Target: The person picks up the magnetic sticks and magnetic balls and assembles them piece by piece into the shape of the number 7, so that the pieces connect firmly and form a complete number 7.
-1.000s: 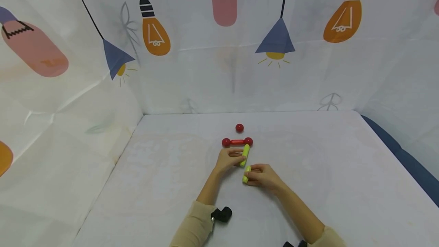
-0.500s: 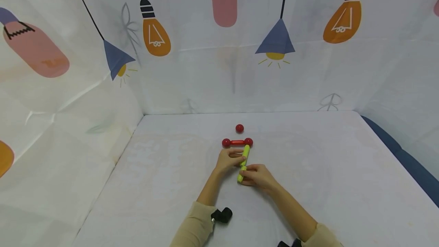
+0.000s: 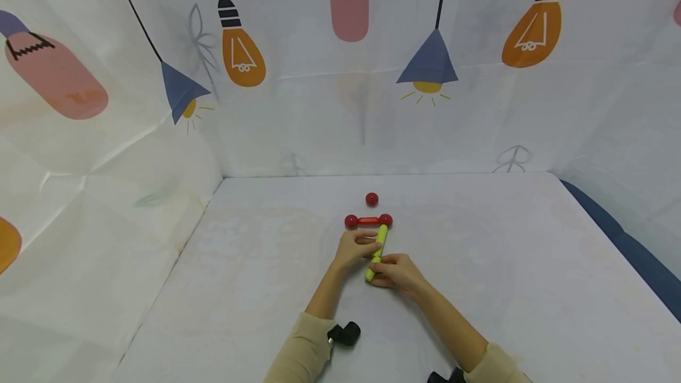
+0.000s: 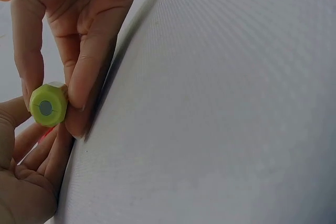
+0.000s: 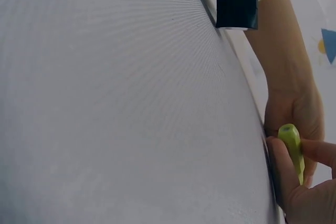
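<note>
In the head view my left hand [image 3: 353, 249] pinches a long yellow-green magnetic rod [image 3: 382, 234], whose far end meets the right-hand ball [image 3: 385, 220] of a red piece. That piece is a red rod [image 3: 367, 221] with a red ball at each end. My right hand [image 3: 400, 272] pinches a second yellow-green magnetic rod [image 3: 369, 275], lined up end to end with the first. The left wrist view shows this second rod's near end [image 4: 46, 107], six-sided with a grey disc, between the right hand's fingers. In the right wrist view the rod [image 5: 291, 145] sits between thumb and fingers.
A loose red ball [image 3: 372, 198] lies behind the red piece. All rests on a white table [image 3: 255, 288], with a white lamp-printed cloth [image 3: 319, 123] behind and at the sides. Black wrist cameras, such as the left one [image 3: 346, 333], ride on both sleeves.
My right hand has moved left with its yellow-green rod, bringing it from beside the other rod's near end into line with it. The left hand stays in place.
</note>
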Demonstrator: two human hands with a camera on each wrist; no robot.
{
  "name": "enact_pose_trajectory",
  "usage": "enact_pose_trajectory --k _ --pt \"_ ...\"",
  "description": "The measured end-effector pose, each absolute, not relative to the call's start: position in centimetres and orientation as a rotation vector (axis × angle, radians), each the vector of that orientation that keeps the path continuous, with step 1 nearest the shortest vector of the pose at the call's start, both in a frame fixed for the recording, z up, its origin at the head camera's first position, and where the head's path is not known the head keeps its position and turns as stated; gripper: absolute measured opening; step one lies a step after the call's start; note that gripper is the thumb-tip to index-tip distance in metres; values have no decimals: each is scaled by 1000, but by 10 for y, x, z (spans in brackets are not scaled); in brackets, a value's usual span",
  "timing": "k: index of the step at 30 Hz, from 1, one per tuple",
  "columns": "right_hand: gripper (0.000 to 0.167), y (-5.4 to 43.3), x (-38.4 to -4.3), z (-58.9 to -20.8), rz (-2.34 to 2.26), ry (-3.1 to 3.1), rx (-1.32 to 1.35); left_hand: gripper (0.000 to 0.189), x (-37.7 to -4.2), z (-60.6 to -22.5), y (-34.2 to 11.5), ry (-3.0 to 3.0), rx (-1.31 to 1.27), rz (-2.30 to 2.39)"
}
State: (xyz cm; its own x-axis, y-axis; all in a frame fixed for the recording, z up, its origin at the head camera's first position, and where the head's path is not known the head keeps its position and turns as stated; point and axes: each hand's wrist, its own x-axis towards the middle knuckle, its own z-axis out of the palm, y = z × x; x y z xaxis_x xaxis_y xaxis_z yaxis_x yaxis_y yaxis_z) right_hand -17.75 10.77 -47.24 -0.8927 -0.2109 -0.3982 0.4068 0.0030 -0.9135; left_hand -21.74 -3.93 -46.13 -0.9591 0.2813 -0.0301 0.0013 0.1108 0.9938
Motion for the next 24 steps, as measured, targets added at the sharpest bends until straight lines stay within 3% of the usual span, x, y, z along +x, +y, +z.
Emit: enact_pose_trajectory --k 10,24 --pt "35 106 -181 -469 -1929 1814 280 33 -217 -461 -40 2186 290 1936" --pt "40 109 -185 -473 -1921 1774 319 33 -216 -460 -40 2177 278 1932"
